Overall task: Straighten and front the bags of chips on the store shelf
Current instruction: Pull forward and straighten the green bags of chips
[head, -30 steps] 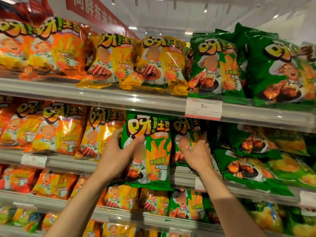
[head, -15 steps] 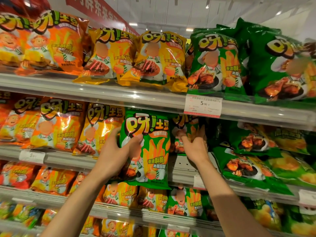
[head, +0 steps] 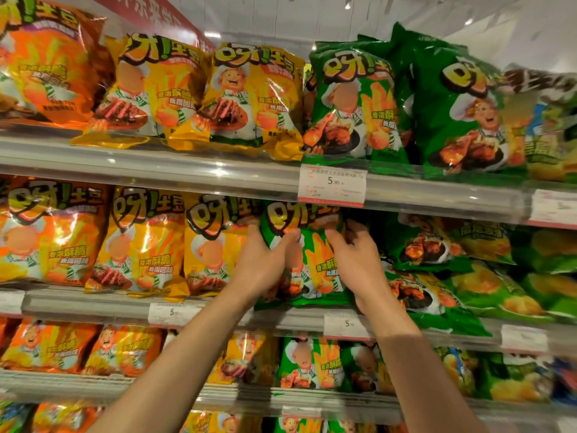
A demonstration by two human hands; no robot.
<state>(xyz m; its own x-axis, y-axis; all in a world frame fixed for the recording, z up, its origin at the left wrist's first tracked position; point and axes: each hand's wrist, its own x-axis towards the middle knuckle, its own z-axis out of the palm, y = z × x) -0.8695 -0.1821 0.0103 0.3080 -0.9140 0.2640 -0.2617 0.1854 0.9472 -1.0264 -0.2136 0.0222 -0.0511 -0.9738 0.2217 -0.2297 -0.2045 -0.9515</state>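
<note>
A green chip bag (head: 312,260) stands upright on the middle shelf (head: 281,320), its top tucked under the shelf above. My left hand (head: 262,264) grips its left edge, thumb across the front. My right hand (head: 356,260) holds its right edge, with the fingers curled behind the bag. To its left stand yellow bags (head: 215,245) and orange bags (head: 46,232). To its right, green bags (head: 421,295) lie slumped and tilted forward over the shelf edge.
The top shelf (head: 187,170) carries orange, yellow and green bags (head: 352,101), with a 5.90 price tag (head: 331,185) on its rail. Lower shelves hold more bags (head: 312,364). Price labels (head: 346,325) line the rails.
Both hands have lifted the green bag up and back from in front of the shelf into its slot. My right hand moved from the bags behind onto this bag's right edge. The view has closed in.
</note>
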